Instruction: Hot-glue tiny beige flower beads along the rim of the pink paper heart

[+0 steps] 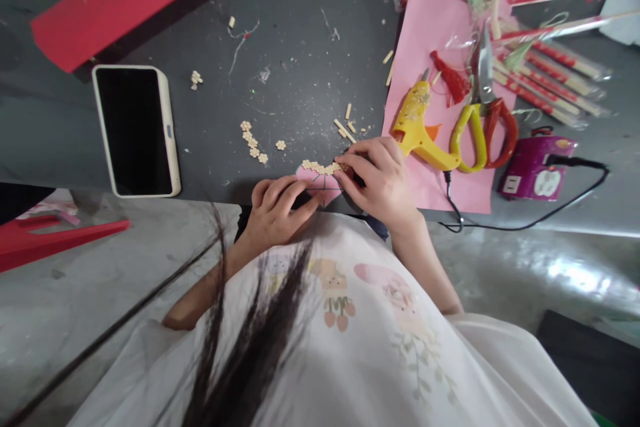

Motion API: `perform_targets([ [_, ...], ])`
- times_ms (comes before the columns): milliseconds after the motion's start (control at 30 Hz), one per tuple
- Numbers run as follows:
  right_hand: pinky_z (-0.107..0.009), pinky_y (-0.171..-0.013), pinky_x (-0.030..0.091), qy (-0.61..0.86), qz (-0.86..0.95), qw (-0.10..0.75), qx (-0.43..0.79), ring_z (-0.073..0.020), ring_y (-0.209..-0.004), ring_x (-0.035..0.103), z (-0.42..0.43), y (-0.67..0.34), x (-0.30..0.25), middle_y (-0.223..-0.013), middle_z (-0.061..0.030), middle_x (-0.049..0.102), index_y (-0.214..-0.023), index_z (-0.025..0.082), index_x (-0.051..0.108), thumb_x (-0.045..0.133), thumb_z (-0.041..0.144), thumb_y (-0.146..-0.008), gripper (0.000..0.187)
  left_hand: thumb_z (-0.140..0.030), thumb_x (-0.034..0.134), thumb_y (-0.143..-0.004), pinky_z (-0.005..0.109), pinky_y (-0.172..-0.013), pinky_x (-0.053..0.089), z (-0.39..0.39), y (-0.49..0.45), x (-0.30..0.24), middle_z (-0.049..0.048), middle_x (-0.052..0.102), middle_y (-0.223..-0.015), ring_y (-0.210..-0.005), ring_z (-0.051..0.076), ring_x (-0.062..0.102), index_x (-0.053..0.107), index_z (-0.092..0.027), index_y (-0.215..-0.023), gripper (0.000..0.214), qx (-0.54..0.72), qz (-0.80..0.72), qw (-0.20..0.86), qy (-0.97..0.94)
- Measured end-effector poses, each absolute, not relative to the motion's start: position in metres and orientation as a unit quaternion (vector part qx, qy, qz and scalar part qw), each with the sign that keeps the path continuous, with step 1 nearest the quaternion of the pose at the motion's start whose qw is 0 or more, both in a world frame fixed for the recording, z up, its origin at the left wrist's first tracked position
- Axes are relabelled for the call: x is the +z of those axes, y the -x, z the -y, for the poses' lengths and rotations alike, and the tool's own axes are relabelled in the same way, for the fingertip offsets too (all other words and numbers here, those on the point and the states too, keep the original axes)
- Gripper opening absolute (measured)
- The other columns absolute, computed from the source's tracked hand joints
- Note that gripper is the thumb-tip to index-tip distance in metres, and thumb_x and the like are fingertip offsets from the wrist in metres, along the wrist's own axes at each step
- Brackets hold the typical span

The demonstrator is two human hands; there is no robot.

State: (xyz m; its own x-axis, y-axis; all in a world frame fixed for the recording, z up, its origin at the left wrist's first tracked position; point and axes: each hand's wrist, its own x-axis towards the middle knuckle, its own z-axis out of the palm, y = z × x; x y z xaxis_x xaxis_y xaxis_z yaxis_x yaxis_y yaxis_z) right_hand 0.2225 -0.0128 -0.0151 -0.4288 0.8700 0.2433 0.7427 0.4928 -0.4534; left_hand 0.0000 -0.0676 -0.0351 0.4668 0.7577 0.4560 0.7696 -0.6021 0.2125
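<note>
At the table's near edge lies a small pink paper piece with dark lines drawn on it. A curved row of small pale flower-shaped pieces runs along its upper rim. My left hand has its index finger and thumb closed on the paper's left side. Thumb and fingertips of my right hand pinch the right end of the flower row, partly hiding it. A shorter chain of flower pieces and a single flower piece lie left of the paper. Short pale sticks are scattered just above my right hand.
On the right, a pink sheet bears a yellow glue gun, scissors and a red tassel. A purple power adapter with a black cable sits beyond. Wrapped sticks fill the far right. Leftward are a phone and red box.
</note>
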Motion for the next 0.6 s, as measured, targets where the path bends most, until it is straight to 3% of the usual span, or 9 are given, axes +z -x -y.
perform_targets([
  [600,-0.043,-0.084,0.048,0.481,0.833,0.236,0.137,-0.0253,-0.098,0.058,0.0130,-0.2226,-0.0171,-0.101,-0.0085,0.069,-0.103,0.021,0.071,0.059,0.025,-0.094,0.015,-0.029,0.067,-0.091,0.038,-0.099,0.038,0.0679,-0.0007,-0.0350,0.0029,0.073,-0.113,-0.111,0.021,0.060,0.071,-0.032,-0.112,0.021,-0.260,0.446,0.006,0.857],
])
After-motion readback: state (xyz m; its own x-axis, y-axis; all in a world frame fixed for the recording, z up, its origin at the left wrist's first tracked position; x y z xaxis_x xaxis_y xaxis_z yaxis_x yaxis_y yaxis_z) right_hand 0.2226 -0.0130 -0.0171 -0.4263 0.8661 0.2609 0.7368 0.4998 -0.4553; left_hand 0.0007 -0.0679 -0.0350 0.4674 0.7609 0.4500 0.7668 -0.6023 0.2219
